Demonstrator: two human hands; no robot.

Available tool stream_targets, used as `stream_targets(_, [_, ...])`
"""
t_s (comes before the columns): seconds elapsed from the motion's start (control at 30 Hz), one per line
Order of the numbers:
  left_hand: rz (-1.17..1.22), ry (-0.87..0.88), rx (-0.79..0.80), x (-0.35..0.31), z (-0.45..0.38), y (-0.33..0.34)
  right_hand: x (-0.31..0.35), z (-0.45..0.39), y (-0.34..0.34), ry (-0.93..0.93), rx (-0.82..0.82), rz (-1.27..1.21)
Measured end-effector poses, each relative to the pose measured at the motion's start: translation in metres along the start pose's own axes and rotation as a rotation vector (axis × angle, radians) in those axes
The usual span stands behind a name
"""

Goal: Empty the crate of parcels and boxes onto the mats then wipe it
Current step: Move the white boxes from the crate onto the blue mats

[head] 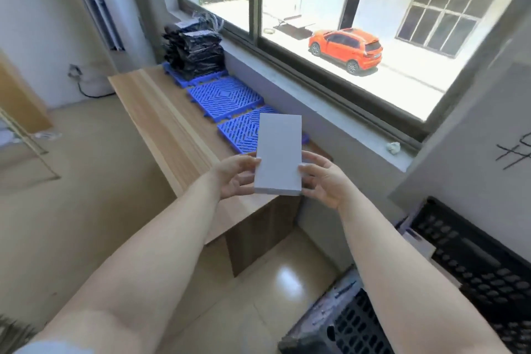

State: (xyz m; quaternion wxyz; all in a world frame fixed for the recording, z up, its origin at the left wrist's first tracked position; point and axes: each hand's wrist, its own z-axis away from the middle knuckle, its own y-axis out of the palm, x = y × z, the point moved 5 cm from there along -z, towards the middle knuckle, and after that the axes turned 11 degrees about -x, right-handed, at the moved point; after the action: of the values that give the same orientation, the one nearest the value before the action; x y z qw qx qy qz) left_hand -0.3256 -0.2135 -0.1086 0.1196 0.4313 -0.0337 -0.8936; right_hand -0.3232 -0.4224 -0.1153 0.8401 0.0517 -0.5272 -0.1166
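Note:
A flat white box (278, 152) hangs in the air above the near end of the wooden table (172, 129). My left hand (237, 178) grips its left edge and my right hand (321, 178) grips its right edge. Three blue lattice mats lie in a row along the window side of the table. The nearest mat (241, 132) is partly hidden behind the box, the middle mat (225, 96) is bare, and the far mat (184, 79) carries a stack of black parcels (194, 50). The black perforated crate (471, 276) stands on the floor at lower right.
A wide window with a grey sill (330, 112) runs along the table's far side. A grey wall pillar (474, 138) rises at right above the crate. The tiled floor (100, 210) lies open to the left of the table.

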Motion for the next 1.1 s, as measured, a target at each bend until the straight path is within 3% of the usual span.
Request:
stream_targets(0.3, [0.073,0.111,-0.077,-0.104,-0.048,-0.214,-0.016,-0.053,0.251,-0.053,-0.017,0.020])
stream_targets(0.53, [0.071,0.136,-0.072,-0.174,-0.097,-0.299,-0.011,-0.103,0.359,-0.021,-0.103,0.029])
stream_targets(0.77, [0.023,0.127,-0.037,-0.235,-0.180,-0.302,0.011,-0.191,0.388,-0.058,-0.096,-0.011])
stream_targets(1.1, [-0.040,0.203,-0.054,-0.353,-0.327,-0.221,0.086,-0.347,0.373,-0.023,-0.173,-0.163])
